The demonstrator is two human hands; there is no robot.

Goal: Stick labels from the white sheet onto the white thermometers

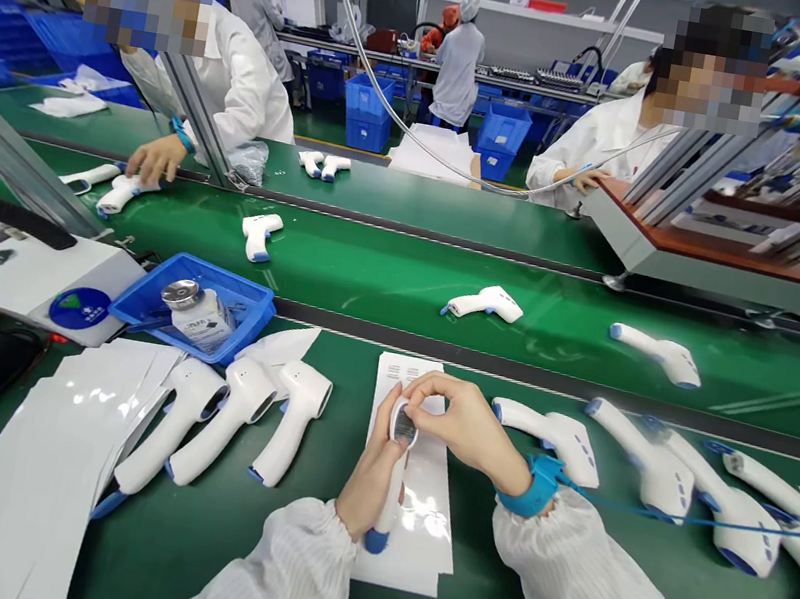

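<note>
My left hand (372, 477) is wrapped round the handle of a white infrared thermometer (387, 510) with a blue end, its oval grey display facing me. At the top edge of that display, my right hand (461, 421) has thumb and forefinger pinched together; whatever is between them is too small to make out. A blue wrist strap (534, 485) with a cord circles my right wrist. Beneath both hands lie white label sheets (418, 545) on the green bench. Left of them rest several thermometers (294, 419), and more thermometers (553, 435) lie to the right.
A stack of white sheets (46, 466) covers the left bench, below a blue tray (253, 312) holding a white bottle (203, 319). Beyond runs a green conveyor belt (360, 263) carrying thermometers. Across it, a co-worker's hand (156, 158) touches one. A metal post (197, 116) stands there.
</note>
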